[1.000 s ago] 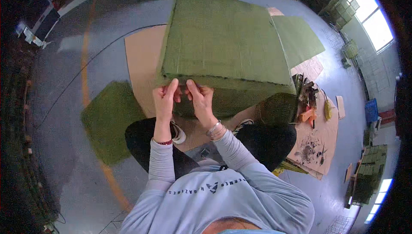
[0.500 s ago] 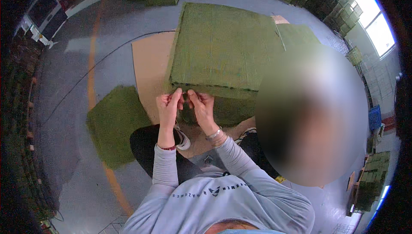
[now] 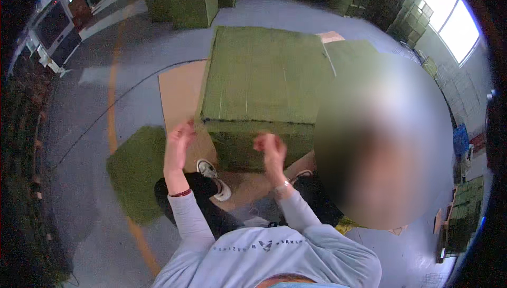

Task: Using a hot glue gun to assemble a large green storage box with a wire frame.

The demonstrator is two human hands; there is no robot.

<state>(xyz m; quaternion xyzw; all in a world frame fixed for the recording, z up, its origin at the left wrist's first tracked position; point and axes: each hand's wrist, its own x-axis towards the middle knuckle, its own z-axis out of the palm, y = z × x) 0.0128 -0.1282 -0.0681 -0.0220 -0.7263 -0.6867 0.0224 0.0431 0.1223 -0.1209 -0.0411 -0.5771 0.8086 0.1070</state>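
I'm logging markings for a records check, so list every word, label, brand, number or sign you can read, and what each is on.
Light-blue shirt: a curved row of small dark lettering with a dark emblem in it, partly blurred; I won't transcribe it.
Green box: no lettering seen on its visible faces.
Blurred patch at right: anything behind it is unreadable.

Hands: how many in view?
2: left hand by the green box's near-left corner, right hand before its near side. The blurred patch at right may hide others.
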